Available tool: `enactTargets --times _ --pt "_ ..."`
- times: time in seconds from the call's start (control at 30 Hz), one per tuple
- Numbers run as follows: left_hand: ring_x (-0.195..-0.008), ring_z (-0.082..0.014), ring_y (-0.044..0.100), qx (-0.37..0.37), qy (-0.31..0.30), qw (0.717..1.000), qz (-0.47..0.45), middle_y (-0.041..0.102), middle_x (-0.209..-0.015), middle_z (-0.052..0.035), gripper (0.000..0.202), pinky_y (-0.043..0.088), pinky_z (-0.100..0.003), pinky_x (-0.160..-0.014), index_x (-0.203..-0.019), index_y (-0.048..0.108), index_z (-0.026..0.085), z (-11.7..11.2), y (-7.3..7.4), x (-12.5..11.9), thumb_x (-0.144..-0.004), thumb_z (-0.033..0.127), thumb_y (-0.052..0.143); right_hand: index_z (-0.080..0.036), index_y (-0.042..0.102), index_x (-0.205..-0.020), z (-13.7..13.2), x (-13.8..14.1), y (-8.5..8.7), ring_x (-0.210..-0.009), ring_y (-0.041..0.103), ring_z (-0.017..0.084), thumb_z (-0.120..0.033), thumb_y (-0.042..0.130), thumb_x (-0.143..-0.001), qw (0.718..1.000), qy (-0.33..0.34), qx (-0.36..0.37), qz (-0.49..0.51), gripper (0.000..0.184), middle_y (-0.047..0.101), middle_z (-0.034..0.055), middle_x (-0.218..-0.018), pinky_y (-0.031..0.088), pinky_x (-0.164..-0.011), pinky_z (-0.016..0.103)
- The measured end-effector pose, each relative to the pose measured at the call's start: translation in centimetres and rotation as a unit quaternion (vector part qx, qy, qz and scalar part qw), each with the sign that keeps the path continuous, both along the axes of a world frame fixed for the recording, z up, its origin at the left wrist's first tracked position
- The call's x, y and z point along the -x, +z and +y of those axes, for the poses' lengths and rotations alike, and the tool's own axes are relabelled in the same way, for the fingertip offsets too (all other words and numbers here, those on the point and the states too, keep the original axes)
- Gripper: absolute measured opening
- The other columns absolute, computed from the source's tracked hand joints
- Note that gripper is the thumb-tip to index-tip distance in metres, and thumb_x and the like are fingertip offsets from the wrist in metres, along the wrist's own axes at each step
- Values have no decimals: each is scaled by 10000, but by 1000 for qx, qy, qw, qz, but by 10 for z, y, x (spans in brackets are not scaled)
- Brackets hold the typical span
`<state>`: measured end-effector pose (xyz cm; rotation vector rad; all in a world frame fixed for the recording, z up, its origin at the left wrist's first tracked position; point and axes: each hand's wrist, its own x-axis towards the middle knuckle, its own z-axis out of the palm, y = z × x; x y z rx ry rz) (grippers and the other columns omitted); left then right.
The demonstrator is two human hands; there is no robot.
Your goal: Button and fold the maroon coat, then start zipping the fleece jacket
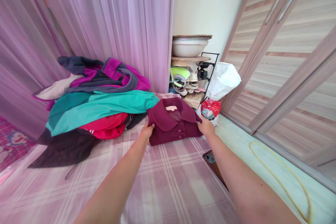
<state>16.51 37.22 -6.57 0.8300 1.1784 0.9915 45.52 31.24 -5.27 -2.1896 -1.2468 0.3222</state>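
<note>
A maroon collared coat [168,131], folded into a compact rectangle, lies on the plaid bedsheet [162,182] with its collar and neck label facing up. My left hand [147,132] grips its left edge, thumb on top and fingers hidden beneath. On the opposite edge, my right hand [206,126] holds the coat near the shoulder, its fingers partly hidden. A heap of loose clothes sits left of the coat, including a teal garment [110,106], a red one [107,126] and a purple and grey one [115,73].
A phone [214,166] lies under my right forearm near the bed's edge. Beyond the bed stand a shoe rack [210,73] topped by a basin [190,47], a white bag [223,80] and a wardrobe [275,59]. A yellow hose-like loop [286,171] lies on the floor.
</note>
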Motion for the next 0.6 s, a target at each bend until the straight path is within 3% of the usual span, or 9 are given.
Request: enactTargets --times 0.17,0.23,0.3,0.37,0.43,0.5,0.6 --pt "-908 -199 723 -7 -20 1000 9 754 -1076 -79 405 582 -325 -814 -1226 602 234 7 -4 7 -838 274 711 -208 565 -1366 11 -10 5 -1139 625 313 -381 537 -866 994 -19 81 -73 531 678 146 -1211 472 -975 437" --pt "-919 -197 721 -9 -24 1000 9 751 -1086 -80 402 581 -316 -815 -1240 592 236 6 -1 8 -854 285 693 -154 474 -1442 13 -9 15 -1207 576 334 -353 542 -844 994 -50 42 -85 634 614 177 -1313 449 -1010 467" --pt "-939 -198 717 -10 -25 1000 12 746 -1105 -82 405 579 -309 -817 -1251 584 236 5 1 8 -864 302 682 -111 392 -1490 15 1 28 -1306 484 346 -316 506 -857 990 -53 -46 -120 675 500 202 -1442 394 -1067 494" --pt "-958 -206 714 -10 -23 1000 18 738 -1131 -87 431 578 -314 -817 -1271 568 238 4 1 6 -866 333 680 -132 366 -1508 20 20 41 -1388 378 345 -336 448 -903 981 -3 -120 -153 643 400 182 -1529 326 -1115 513" --pt "-984 -220 709 -14 -18 999 27 729 -1158 -92 479 576 -331 -826 -1305 542 242 6 1 1 -863 369 679 -202 343 -1527 29 45 51 -1435 285 358 -440 407 -942 974 58 -135 -171 635 323 143 -1582 265 -1134 562" --pt "-1026 -232 697 -26 -10 999 37 719 -1186 -95 534 567 -346 -856 -1337 516 250 9 -1 -3 -854 403 685 -258 308 -1543 43 70 54 -1458 204 393 -584 398 -930 975 96 -96 -178 700 236 123 -1621 214 -1122 642" --pt "-1125 -261 659 -46 0 998 52 691 -1246 -108 616 546 -363 -913 -1373 490 248 9 -5 -6 -830 449 700 -286 282 -1555 73 93 47 -1471 117 433 -688 422 -876 976 128 28 -174 801 171 113 -1642 159 -1082 741"
